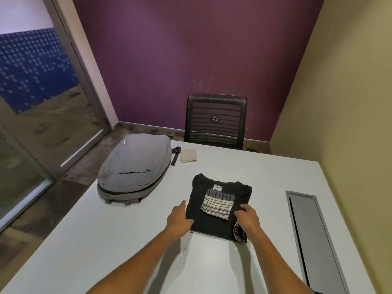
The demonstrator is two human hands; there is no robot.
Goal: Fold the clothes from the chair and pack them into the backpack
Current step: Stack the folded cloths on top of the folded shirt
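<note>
1. My two bare forearms reach forward over the white table (131,247), a smooth matte slab with a long grey rectangular hatch (311,236) sunk into it on my right
2. My left hand (179,218) grasps the near left edge of the folded black T-shirt (214,224), thumb lying on top of the cloth and fingers down along its side
3. My right hand (248,216) lies on the shirt's near right part with fingers bent and tips pressing the fabric; I cannot tell whether it pinches the cloth or only rests there
4. The shirt is one soft, dark, roughly square bundle lying flat on the table in front of me, neckline and label turned to the far side, a round printed badge (240,233) showing at the near right corner
5. On top of it sits one smaller folded striped cloth (217,205), pale with dark lines, square and slightly skewed
6. Farther left lies one grey backpack (135,168) flat on the table, rounded, woven fabric, its zip along the side, a black strap (175,155) at the far end
7. Just beside that strap is one small folded beige cloth (188,155)
8. Beyond the table's far edge stands one black chair (216,119) with a mesh back, before a purple wall (191,49)
</note>
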